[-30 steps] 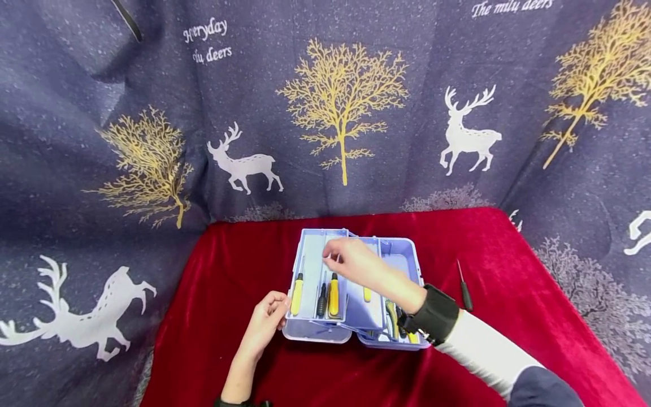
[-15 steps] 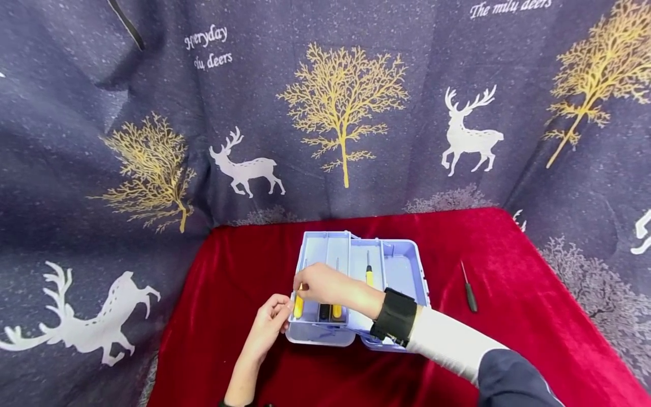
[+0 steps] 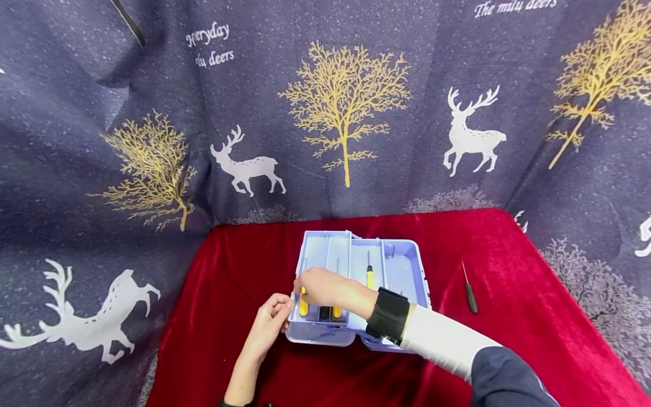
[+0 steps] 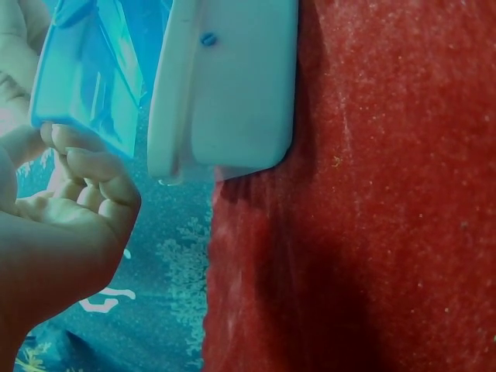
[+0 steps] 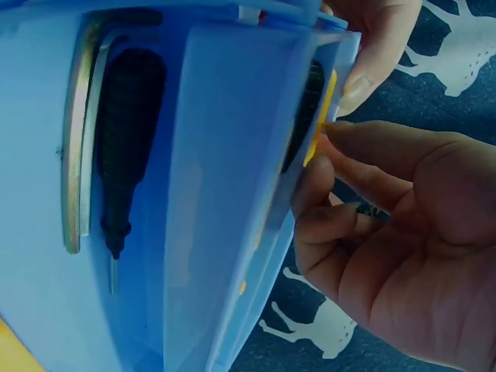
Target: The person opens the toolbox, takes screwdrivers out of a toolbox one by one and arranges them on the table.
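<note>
A lavender-blue toolbox (image 3: pixel 404 265) stands open, its trays folded out. My left hand (image 3: pixel 271 319) pinches the near left rim of the raised left tray (image 3: pixel 314 246); the left wrist view shows fingertips at the blue tray's corner (image 4: pixel 85 116). My right hand (image 3: pixel 328 288) reaches over that tray and pinches a yellow-handled screwdriver (image 3: pixel 303 306) in its left compartment. Much of this screwdriver is hidden by the fingers. Beside it, partly covered, lie a black-handled screwdriver (image 3: pixel 324 312) and another yellow-handled one (image 3: pixel 337 311).
A second tray holds a yellow-and-black screwdriver (image 3: pixel 369 276). In the right wrist view, hex keys (image 5: pixel 75 139) lie beside a black screwdriver (image 5: pixel 132 124). Right of the box, a dark-handled screwdriver (image 3: pixel 471 297) lies on red cloth (image 3: pixel 508 254). A patterned curtain (image 3: pixel 346 34) hangs behind.
My right hand has moved left and nearer me, from above the tray's middle onto the left yellow screwdriver, whose handle has since shifted slightly right. The left hand keeps its place at the rim.
</note>
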Motion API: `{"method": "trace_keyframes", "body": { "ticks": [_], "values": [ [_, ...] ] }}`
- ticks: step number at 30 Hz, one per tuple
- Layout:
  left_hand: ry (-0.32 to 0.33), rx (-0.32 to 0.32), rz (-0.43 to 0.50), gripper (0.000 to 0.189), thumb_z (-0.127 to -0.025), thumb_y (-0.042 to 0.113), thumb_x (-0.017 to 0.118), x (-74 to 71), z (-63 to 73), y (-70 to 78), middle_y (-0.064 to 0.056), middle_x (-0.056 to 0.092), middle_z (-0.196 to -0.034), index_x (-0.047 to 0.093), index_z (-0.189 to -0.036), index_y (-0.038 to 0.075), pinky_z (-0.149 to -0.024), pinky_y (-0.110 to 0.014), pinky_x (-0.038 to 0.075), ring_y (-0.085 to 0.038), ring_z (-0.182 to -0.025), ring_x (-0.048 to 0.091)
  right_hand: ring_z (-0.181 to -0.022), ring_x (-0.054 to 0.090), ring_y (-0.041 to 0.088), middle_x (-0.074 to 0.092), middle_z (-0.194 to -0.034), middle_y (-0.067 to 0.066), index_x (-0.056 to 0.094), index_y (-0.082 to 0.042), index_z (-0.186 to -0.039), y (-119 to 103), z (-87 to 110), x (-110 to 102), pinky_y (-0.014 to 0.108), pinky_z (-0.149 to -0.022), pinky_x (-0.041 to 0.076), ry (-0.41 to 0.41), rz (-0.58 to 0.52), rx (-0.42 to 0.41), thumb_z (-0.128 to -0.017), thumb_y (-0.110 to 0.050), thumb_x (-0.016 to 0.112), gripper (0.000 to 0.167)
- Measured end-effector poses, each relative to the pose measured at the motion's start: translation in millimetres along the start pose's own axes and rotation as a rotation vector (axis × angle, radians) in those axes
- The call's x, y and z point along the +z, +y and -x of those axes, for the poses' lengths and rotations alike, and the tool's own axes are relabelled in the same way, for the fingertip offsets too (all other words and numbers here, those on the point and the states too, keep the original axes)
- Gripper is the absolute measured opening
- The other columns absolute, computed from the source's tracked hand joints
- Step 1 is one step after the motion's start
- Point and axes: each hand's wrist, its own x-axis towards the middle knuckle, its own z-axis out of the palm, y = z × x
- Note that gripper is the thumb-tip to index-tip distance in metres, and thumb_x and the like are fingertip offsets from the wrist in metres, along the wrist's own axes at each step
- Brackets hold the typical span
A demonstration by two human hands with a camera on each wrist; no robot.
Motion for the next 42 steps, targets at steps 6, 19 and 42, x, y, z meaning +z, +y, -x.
{"method": "trace_keyframes", "body": {
  "ticks": [6,19,42],
  "values": [
    [0.006,0.013,-0.007,0.012,-0.102,0.006,0.061,0.3,0.9,0.0,-0.001,0.053,-0.069,0.059,-0.107,-0.005,-0.056,-0.021,0.042,-0.01,-0.059,0.05,-0.071,0.058,0.012,0.068,-0.078,-0.001,0.075,-0.009,-0.089,-1,0.0,4,0.022,-0.068,0.048,0.024,0.026,0.005,-0.096,-0.01,0.072,0.008],
    [-0.002,0.011,0.009,0.014,-0.103,0.007,0.061,0.4,0.0,-1.2,0.0,0.055,-0.071,0.058,-0.107,-0.006,-0.058,-0.021,0.044,-0.01,-0.061,0.051,-0.057,0.041,0.01,0.039,-0.06,-0.005,0.056,-0.013,-0.07,1,-2.8,9,0.02,-0.053,0.032,0.078,-0.042,0.068,-0.095,-0.006,0.069,0.03],
    [0.013,0.018,-0.001,0.011,-0.103,0.006,0.06,0.7,-0.3,-2.8,0.001,0.055,-0.07,0.058,-0.106,-0.004,-0.057,-0.022,0.045,-0.01,-0.06,0.051,-0.079,0.062,0.018,0.067,-0.084,0.003,0.067,-0.01,-0.091,13,34.1,-7,0.028,-0.071,0.051,0.217,0.001,0.023,-0.093,-0.006,0.072,0.006]
  ]
}}
